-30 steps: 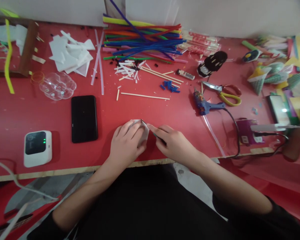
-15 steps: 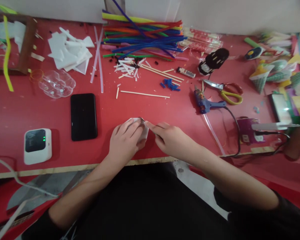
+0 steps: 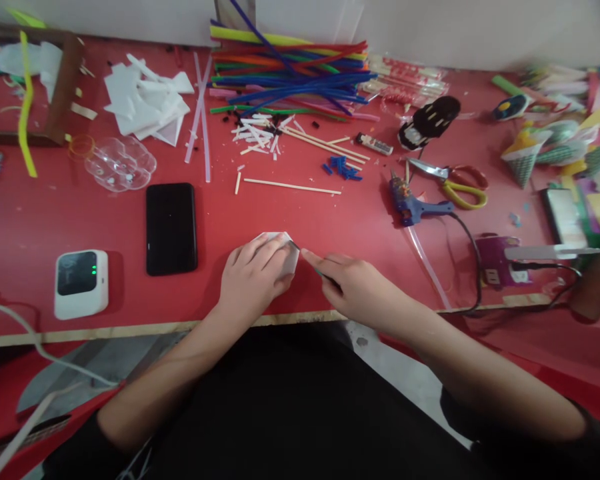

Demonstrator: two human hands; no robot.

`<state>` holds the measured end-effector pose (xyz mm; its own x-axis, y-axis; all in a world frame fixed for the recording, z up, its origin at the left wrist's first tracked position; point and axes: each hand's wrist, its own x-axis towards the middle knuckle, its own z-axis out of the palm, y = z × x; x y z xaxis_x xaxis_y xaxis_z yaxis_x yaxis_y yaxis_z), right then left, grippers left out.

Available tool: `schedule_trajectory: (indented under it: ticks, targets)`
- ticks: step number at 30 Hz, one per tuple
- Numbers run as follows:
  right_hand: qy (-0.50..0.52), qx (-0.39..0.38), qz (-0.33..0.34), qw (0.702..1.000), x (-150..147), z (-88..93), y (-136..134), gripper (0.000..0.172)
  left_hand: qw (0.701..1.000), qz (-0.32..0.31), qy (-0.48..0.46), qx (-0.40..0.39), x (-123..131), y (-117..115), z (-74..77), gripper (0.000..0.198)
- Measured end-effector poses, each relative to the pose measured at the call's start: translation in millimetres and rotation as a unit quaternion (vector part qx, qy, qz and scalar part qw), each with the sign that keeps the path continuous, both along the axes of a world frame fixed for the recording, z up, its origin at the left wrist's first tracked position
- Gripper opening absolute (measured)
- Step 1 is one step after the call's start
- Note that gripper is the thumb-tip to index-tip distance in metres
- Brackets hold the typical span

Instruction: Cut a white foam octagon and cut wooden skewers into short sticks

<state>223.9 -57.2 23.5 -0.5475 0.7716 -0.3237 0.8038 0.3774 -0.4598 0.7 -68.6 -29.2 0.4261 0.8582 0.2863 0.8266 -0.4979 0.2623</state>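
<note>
My left hand (image 3: 253, 273) presses a small piece of white card (image 3: 291, 260) onto the red tabletop, its fingers over the top and its thumb near the lower edge. Most of the card is hidden under that hand. In my right hand (image 3: 355, 280) is a slim craft knife (image 3: 325, 275), with the index finger stretched along it. The dark blade lies at the card's upper right edge. My fingers cover most of the handle, which looks greenish where it shows.
A black phone (image 3: 171, 229) and a white device (image 3: 81, 285) lie to the left. Beyond my hands are a thin wooden stick (image 3: 293, 187), blue bits (image 3: 341, 168), and pipe cleaners (image 3: 290, 80). At right rest a glue gun (image 3: 410, 203) and scissors (image 3: 455, 181). White scraps (image 3: 147, 100) are heaped at upper left.
The knife blade has moved right and slightly down along the card's edge, my right hand with it. My left hand stays on the card. The view has shifted slightly.
</note>
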Motion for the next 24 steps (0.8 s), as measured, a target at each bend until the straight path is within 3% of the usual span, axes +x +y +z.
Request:
schedule_trajectory:
  ticks: [9, 15, 20, 24]
  targets:
    - [0.051, -0.008, -0.060, 0.997, 18, -8.6, -30, 0.061, 1.000, 0.001, -0.015, -0.010, 1, 0, -2.7, 0.034]
    - [0.101, 0.006, -0.127, 0.987, 25, -12.8, -38, 0.056, 0.998, 0.003, 0.000, -0.064, -4, -4, 8.7, 0.046]
    - [0.111, 0.058, -0.176, 0.976, 26, -16.6, -39, 0.055, 0.990, 0.095, 0.064, -0.086, -19, -9, 18.4, 0.069]
    - [0.122, 0.075, -0.176, 0.974, 23, -20.5, -39, 0.053, 0.987, 0.134, 0.058, -0.070, -32, -10, 17.3, 0.085]
